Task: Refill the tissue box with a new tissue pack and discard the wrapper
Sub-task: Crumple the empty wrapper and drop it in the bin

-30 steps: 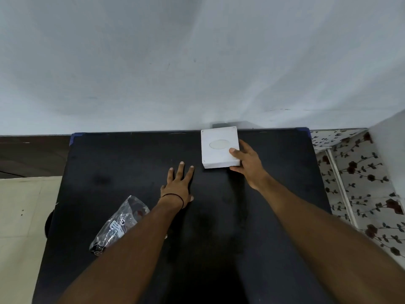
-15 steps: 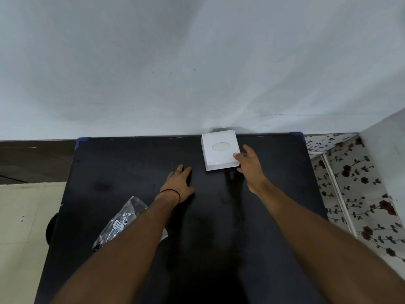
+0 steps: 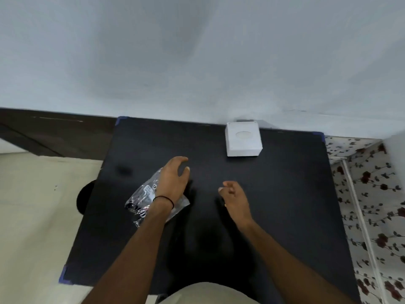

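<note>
The white tissue box (image 3: 243, 139) with an oval slot on top stands at the far edge of the black table (image 3: 274, 194), against the wall. A crumpled clear plastic wrapper (image 3: 142, 198) lies on the table's left part. My left hand (image 3: 173, 178), fingers curved and apart, hovers over the wrapper's right side and hides part of it; it holds nothing. My right hand (image 3: 234, 198) hangs over the table's middle, fingers loosely curled, nothing in it, well apart from the box.
A grey wall rises right behind the table. Cream floor tiles lie to the left, with a dark round object (image 3: 84, 198) beside the table's left edge. A floral-patterned cloth (image 3: 368, 194) lies to the right. A beige garment (image 3: 208, 292) shows at the bottom.
My right hand has let go of the tissue box and pulled back toward me. My left hand lifted off the table and now sits above the wrapper. The camera view shifted.
</note>
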